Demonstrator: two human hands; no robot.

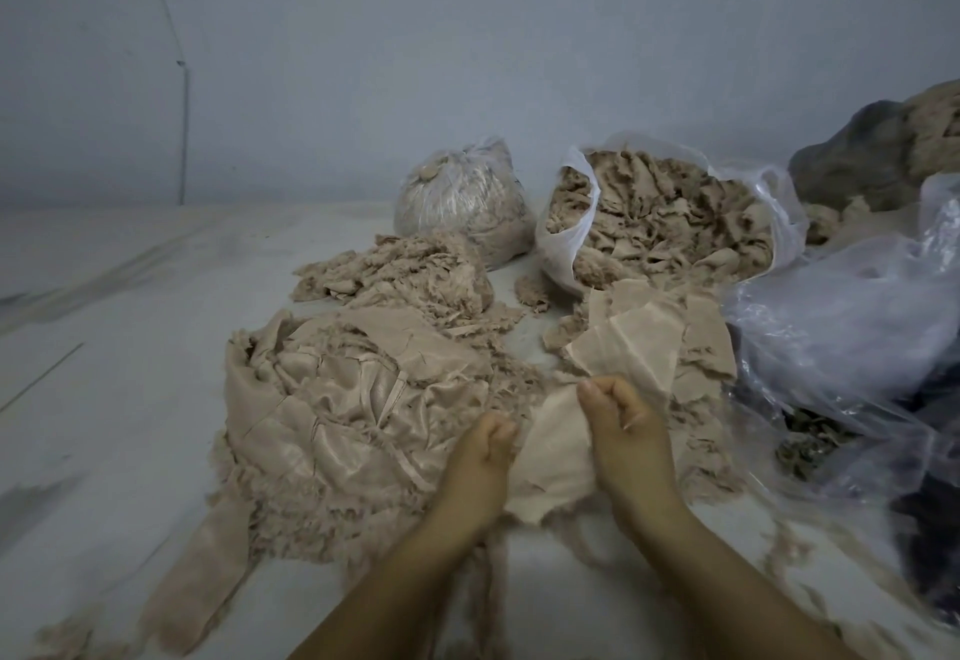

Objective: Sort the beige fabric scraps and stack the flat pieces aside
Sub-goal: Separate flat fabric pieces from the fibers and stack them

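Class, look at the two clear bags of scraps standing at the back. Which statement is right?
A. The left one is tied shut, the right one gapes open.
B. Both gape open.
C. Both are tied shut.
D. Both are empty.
A: the left bag is knotted at its top, while the right bag shows its beige scraps through a wide mouth.

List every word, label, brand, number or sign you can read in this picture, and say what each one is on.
None: no readable text shows anywhere in the head view.
Open plastic bag of scraps: no print visible.
Tied plastic bag: no label visible.
Crumpled clear plastic on the right: plain.
Beige fabric piece held by the left hand and right hand: no tag or marking.
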